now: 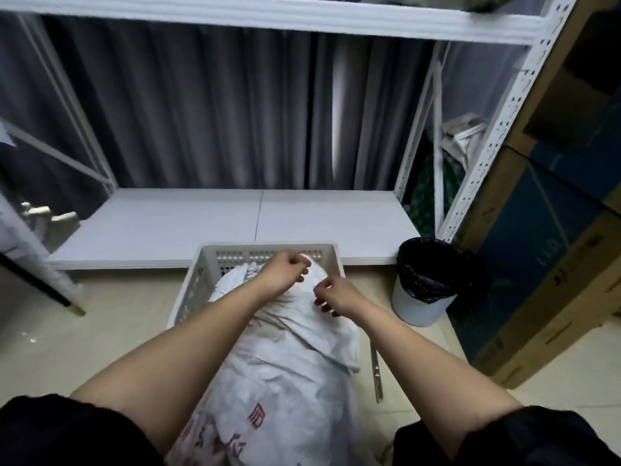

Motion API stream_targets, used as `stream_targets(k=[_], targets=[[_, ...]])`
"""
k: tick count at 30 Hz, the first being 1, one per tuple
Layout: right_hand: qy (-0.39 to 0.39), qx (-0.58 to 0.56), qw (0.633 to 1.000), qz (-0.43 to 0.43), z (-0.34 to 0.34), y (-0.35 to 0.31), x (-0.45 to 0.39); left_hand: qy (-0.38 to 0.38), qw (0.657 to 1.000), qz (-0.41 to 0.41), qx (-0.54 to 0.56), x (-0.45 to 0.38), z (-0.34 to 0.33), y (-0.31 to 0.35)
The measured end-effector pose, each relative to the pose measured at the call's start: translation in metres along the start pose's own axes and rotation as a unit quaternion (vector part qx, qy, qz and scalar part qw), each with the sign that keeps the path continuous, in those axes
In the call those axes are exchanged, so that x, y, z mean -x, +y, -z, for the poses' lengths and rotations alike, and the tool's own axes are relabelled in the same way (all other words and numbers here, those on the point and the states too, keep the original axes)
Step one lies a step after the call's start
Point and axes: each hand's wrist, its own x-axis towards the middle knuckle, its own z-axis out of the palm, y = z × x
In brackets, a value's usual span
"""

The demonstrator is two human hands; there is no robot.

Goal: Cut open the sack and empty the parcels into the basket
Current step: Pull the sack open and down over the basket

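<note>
A full white woven sack (279, 371) with red print lies lengthwise from my lap into the pale slotted plastic basket (208, 260) on the floor. Its bunched top end rests inside the basket. My left hand (285, 267) is curled over that top end and grips the gathered fabric. My right hand (336, 294) sits just right of it, fingers bent, pinching the sack cloth. No parcels show; the sack hides most of the basket's inside. No cutting tool is visible in either hand.
A white bin with a black liner (426, 280) stands right of the basket. Stacked cardboard boxes (544, 230) fill the right side. A low white shelf board (235, 223) of a metal rack lies behind the basket. A metal strip (377, 375) lies on the floor.
</note>
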Motion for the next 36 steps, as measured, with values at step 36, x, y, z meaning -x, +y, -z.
stream_targets(k=[36], targets=[[-0.107,-0.547,0.822,0.118,-0.055,-0.087,0.019,0.206,0.949,-0.210,0.116,0.098,0.098,-0.028]])
